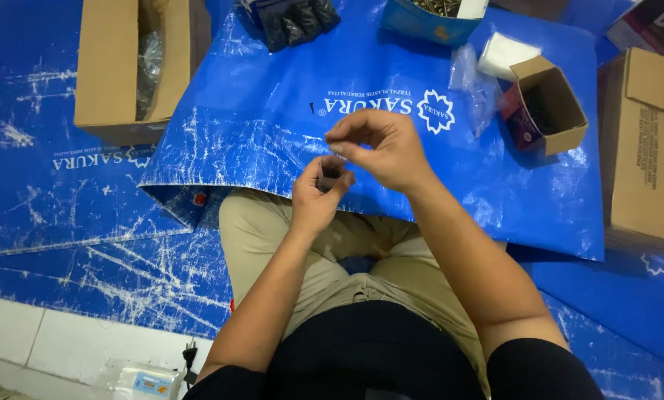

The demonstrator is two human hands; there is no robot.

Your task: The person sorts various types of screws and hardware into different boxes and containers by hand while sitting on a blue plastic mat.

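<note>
Both my hands meet over my lap above a blue plastic tarp [273, 111]. My left hand [316, 196] cups a small clear plastic bag [332, 170] with dark small pieces inside. My right hand [382, 147] hovers just above it with thumb and fingers pinched together at the bag's mouth; what they pinch is too small to tell.
A small open cardboard box [550, 104] with dark contents lies at the right. A larger cardboard box [128, 63] stands at the upper left, another [646, 148] at the right edge. Dark gloves [291, 22], a blue box [428, 22] and clear bags [476, 81] lie at the far side.
</note>
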